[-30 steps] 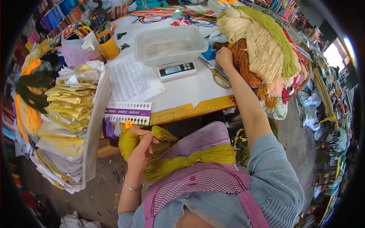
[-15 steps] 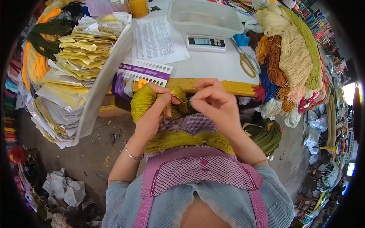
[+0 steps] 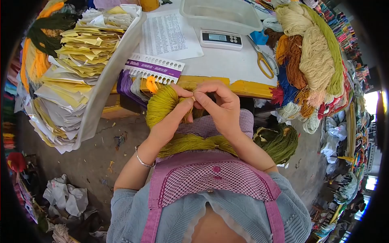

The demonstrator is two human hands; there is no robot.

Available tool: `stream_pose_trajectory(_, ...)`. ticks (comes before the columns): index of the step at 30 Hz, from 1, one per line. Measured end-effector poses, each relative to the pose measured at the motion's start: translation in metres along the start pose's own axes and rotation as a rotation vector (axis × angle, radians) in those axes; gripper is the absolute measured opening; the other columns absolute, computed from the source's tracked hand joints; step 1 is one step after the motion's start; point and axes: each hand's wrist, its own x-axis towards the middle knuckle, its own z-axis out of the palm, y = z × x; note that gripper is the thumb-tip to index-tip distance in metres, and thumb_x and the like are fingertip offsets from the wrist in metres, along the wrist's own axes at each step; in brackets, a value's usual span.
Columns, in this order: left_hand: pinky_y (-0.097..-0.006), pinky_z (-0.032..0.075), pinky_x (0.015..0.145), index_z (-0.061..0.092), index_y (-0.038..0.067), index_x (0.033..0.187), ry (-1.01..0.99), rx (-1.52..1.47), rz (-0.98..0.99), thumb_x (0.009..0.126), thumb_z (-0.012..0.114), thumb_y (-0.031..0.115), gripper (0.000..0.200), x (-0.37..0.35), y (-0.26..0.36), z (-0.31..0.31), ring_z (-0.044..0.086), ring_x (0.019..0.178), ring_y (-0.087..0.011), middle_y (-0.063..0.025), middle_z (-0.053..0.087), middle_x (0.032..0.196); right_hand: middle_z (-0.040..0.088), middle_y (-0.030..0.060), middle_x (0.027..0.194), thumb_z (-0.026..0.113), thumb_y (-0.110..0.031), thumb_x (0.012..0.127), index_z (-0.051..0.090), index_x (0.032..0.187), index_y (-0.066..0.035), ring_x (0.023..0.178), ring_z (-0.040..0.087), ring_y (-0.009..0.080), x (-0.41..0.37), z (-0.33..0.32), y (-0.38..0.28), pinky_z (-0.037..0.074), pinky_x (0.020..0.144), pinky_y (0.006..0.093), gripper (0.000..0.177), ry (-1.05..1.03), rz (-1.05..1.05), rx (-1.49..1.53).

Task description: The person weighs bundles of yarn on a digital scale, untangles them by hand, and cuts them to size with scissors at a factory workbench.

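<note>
A bundle of olive-green yarn [image 3: 160, 106] is held up at the table's front edge in my left hand [image 3: 172, 120], whose thumb and fingers are closed round its middle. My right hand [image 3: 219, 106] meets it there, thumb and index finger pinched together at the tied part of the bundle. Whatever lies between those right fingertips is too small to make out. Another olive-green skein [image 3: 190, 144] lies across my lap on the checked apron [image 3: 210, 178]. Just behind the bundle, a purple and white card [image 3: 156, 69] with holes carries purple, grey and orange threads.
Stacked papers fill a tray [image 3: 106, 77] at left. Behind are a printed sheet [image 3: 164, 34], a digital scale [image 3: 221, 39] and a clear plastic box [image 3: 221, 18]. Scissors [image 3: 265, 60] lie beside hanging coloured skeins [image 3: 316, 56] at right. A dark green skein [image 3: 279, 143] is near my right forearm.
My right hand has moved left and come against the bundle, its fingers now pinched at the tie. My left hand and the bundle have shifted slightly right.
</note>
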Motion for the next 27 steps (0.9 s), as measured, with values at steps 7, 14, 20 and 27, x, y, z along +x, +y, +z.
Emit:
stream_pose_trajectory(7,-0.0214,0.045,0.057,0.041,0.004,0.112,-0.002,-0.010,0.051,0.091,0.056,0.005,0.026,0.004,-0.008,-0.001,0.053,0.063,-0.0066,-0.0045,0.061,0.083,0.060,0.0023,0.094,0.066,0.000,0.086,0.064,0.093,0.001,0.078,0.059,0.0073,0.001,0.000,-0.002,0.050,0.069,0.0207,0.008,0.014,0.071,0.027)
stream_pose_trajectory(14,-0.0207,0.045,0.058,0.036,0.003,0.114,-0.049,0.010,0.045,0.089,0.057,0.002,0.033,0.006,-0.009,-0.005,0.053,0.063,-0.0076,-0.0054,0.060,0.082,0.059,0.0083,0.093,0.073,0.000,0.076,0.070,0.097,-0.002,0.079,0.061,0.0185,0.004,-0.018,-0.015,0.050,0.067,0.0252,0.022,-0.130,-0.337,-0.628)
stream_pose_trajectory(20,-0.0184,0.039,0.053,0.047,0.003,0.119,-0.239,0.242,-0.047,0.089,0.057,0.006,0.032,0.006,-0.004,-0.016,0.051,0.061,-0.0053,0.0000,0.057,0.075,0.060,0.0100,0.096,0.072,-0.009,0.074,0.062,0.090,-0.002,0.087,0.060,0.0287,0.003,-0.035,-0.015,0.050,0.075,0.0378,0.020,-0.426,-0.448,-0.833)
stream_pose_trajectory(27,-0.0159,0.036,0.047,0.060,0.002,0.110,-0.016,0.414,0.011,0.099,0.049,0.022,0.025,0.009,0.008,-0.035,0.067,0.082,-0.0109,-0.0098,0.068,0.103,0.059,0.0166,0.074,0.056,-0.017,0.084,0.051,0.089,-0.002,0.067,0.059,0.0354,-0.027,-0.086,0.023,0.046,0.060,0.0419,0.016,-0.595,0.269,-0.676)
